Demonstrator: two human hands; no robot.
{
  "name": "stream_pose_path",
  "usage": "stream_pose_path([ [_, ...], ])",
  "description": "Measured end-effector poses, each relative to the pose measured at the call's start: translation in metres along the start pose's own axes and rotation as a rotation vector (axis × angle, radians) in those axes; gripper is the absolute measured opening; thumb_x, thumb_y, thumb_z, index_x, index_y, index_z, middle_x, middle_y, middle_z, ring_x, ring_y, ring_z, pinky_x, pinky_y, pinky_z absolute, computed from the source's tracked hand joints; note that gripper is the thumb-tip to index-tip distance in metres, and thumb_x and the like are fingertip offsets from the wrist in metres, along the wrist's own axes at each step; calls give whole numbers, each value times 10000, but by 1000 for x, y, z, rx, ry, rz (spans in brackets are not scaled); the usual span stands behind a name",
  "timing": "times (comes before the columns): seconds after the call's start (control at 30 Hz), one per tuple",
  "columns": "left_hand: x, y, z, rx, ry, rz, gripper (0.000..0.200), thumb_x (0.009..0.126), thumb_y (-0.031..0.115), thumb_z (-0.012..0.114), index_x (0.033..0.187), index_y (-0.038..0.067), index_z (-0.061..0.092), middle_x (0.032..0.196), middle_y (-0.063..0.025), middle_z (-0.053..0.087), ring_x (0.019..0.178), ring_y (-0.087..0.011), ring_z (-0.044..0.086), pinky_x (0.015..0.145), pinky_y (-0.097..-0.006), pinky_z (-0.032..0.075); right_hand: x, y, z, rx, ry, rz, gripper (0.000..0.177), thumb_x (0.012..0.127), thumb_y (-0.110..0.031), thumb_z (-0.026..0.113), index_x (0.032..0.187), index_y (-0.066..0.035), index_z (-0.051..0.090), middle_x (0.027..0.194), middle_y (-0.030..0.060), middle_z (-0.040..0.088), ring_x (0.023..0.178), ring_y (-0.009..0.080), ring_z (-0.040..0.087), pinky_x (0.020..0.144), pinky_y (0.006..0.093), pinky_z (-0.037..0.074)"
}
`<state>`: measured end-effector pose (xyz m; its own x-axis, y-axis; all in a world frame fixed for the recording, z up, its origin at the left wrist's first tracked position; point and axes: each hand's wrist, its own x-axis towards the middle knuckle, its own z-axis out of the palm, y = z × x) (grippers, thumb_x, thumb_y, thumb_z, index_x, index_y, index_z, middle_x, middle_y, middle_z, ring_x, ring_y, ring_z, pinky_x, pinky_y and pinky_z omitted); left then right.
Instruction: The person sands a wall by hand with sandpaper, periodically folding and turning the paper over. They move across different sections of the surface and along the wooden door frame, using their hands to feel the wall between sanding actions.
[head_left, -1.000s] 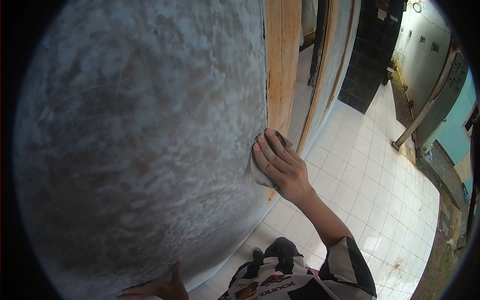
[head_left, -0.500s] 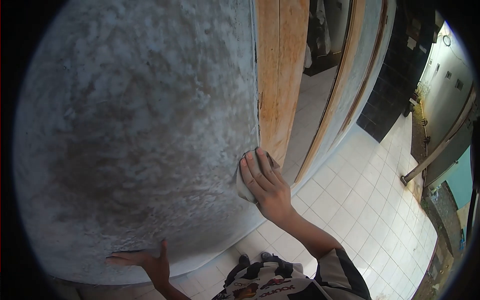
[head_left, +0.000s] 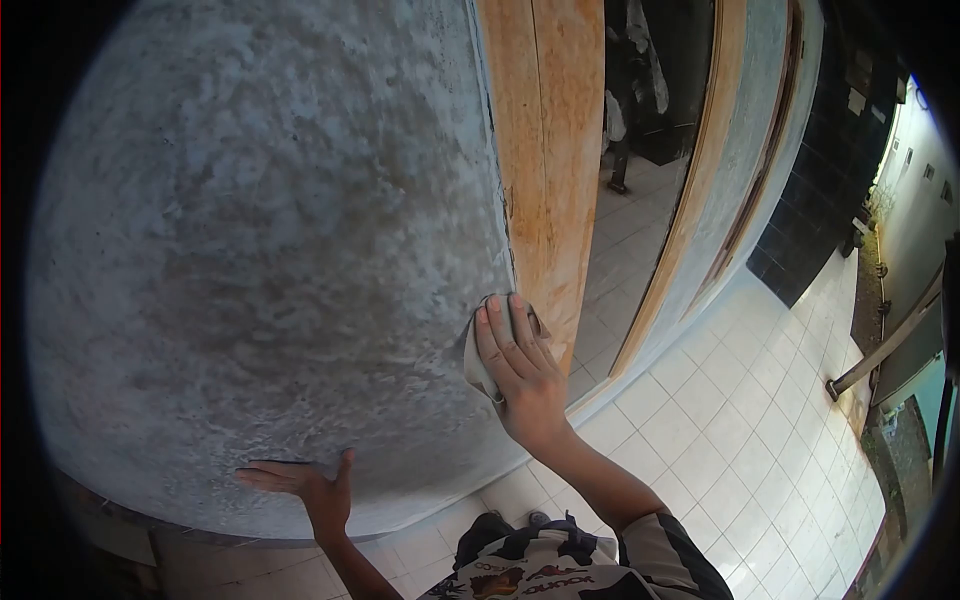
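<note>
My right hand (head_left: 520, 375) presses a folded piece of sandpaper (head_left: 482, 372), beige-grey on the back, against the wall close to its right edge. Its fingers lie over the sheet and point upward. The wall (head_left: 290, 270) is mottled grey and white, with rough, streaked patches. Lower down on the left, my left hand (head_left: 312, 485) is held against or very near the wall, fingers stretched out and thumb up, holding nothing. Beside the sandpaper, a bare wooden frame (head_left: 548, 160) borders the wall along a cracked seam.
Right of the frame is an opening (head_left: 640, 210) with a tiled floor and dark items inside. White floor tiles (head_left: 690, 400) run below and to the right. A black tiled surface (head_left: 815, 200) and a leaning pole (head_left: 880, 355) stand farther right.
The camera view has shifted, showing more of the doorway. My left hand appears slightly higher and farther right in view. The right hand stays on the sandpaper by the wall's edge.
</note>
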<state>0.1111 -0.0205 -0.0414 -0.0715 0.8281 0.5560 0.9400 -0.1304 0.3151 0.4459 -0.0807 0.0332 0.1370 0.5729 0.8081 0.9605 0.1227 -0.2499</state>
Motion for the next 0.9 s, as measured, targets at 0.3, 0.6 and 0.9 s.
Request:
stream_pose_path([
  [0.3, -2, -14, 1, -30, -90, 4, 1452, 861, 663, 722, 1494, -86, -349, 1520, -410, -409, 1457, -548, -348, 1179, -668, -120, -9, 13, 23, 100, 201, -46, 566, 811, -130, 684, 1365, -16, 657, 1480, 141, 596, 1421, 381, 509, 1102, 501, 492],
  [0.6, -8, -30, 3, -192, -411, -171, 1410, 918, 655, 659, 1432, -145, -381, 1458, -482, -410, 1479, -577, -250, 1230, -589, -7, 10, 3, 21, 4, 263, -18, 608, 707, -55, 739, 1310, 0, 691, 1434, 149, 635, 1371, 412, 557, 1078, 471, 509],
  [0.9, -5, -24, -8, -164, -595, -216, 1329, 985, 608, 595, 1391, -221, -360, 1446, -581, -267, 1510, -603, -21, 1241, -505, 154, 10, 2, 10, 25, 171, 24, 727, 606, 46, 749, 1328, -14, 684, 1448, 153, 619, 1392, 420, 525, 1120, 461, 493],
])
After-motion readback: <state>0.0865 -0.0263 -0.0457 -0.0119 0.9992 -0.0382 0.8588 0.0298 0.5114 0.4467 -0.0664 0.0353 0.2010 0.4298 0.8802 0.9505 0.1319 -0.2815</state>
